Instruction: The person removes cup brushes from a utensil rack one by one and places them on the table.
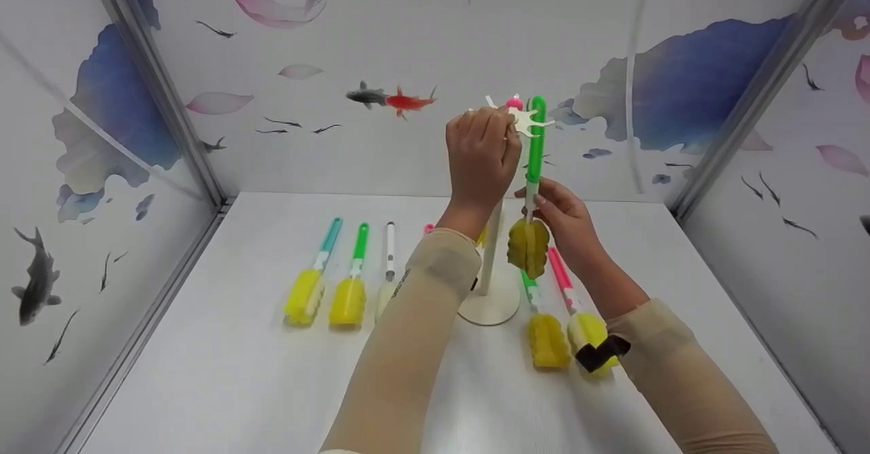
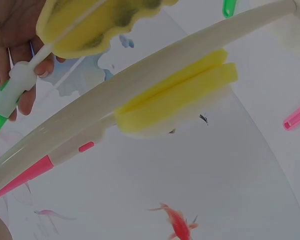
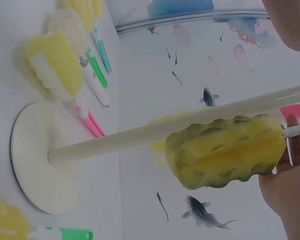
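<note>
A cream stand rises from a round base and has a hooked top with a pink knob. My left hand grips the hooked top with curled fingers. Through one hook passes the green handle of a bottle brush, its yellow sponge head hanging down with dark stains. My right hand pinches this brush at its white neck, just above the sponge. Behind the pole, the left wrist view shows a pink-handled bottle brush with a yellow sponge, also hanging. The left fingers are out of the left wrist view.
On the white table lie several more bottle brushes: a teal one, a green one and a white one left of the stand, a green one and a pink one right of it. Patterned wall panels enclose the table.
</note>
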`<move>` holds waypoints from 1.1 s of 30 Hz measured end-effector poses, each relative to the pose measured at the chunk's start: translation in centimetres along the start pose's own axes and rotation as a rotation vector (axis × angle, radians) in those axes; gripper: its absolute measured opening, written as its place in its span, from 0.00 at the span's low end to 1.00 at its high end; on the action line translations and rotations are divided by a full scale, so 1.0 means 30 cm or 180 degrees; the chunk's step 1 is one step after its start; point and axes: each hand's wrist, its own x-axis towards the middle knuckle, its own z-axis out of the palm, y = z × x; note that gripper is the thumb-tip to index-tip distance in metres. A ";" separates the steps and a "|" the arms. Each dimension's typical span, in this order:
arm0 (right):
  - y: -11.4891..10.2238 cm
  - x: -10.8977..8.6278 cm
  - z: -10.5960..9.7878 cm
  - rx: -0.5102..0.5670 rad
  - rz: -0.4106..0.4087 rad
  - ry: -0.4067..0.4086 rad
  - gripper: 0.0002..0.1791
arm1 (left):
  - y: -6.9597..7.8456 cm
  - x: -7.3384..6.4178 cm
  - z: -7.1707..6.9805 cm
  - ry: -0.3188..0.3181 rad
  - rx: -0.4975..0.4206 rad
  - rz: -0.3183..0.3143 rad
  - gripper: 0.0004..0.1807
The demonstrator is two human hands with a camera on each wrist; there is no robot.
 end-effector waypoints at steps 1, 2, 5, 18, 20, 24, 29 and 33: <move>-0.001 0.001 -0.003 0.0021 -0.0016 0.0003 0.23 | -0.001 0.000 0.000 0.0001 -0.0001 0.0004 0.05; -0.003 0.001 -0.006 0.0036 -0.0031 0.0007 0.23 | -0.001 0.000 0.001 -0.0005 0.0004 0.0007 0.05; -0.007 0.001 -0.016 0.0043 -0.0032 0.0061 0.23 | -0.001 -0.001 0.002 -0.0026 -0.0004 0.0017 0.05; -0.007 -0.016 -0.056 -0.0487 0.0319 0.0336 0.28 | 0.000 -0.010 0.002 -0.0032 -0.0008 -0.0052 0.04; -0.001 -0.020 -0.069 -0.0513 0.0329 0.0338 0.27 | 0.001 -0.010 0.004 -0.0013 -0.0015 -0.0037 0.04; 0.012 -0.035 -0.095 -0.0678 0.0347 0.0368 0.26 | 0.002 -0.009 0.005 0.0018 -0.0036 -0.0001 0.04; 0.027 -0.055 -0.118 -0.1177 0.0350 0.0348 0.25 | 0.001 -0.004 0.004 0.0015 -0.0040 0.0014 0.05; 0.034 -0.066 -0.132 -0.1528 0.0330 0.0310 0.23 | 0.001 0.000 0.003 0.0006 -0.0050 0.0032 0.05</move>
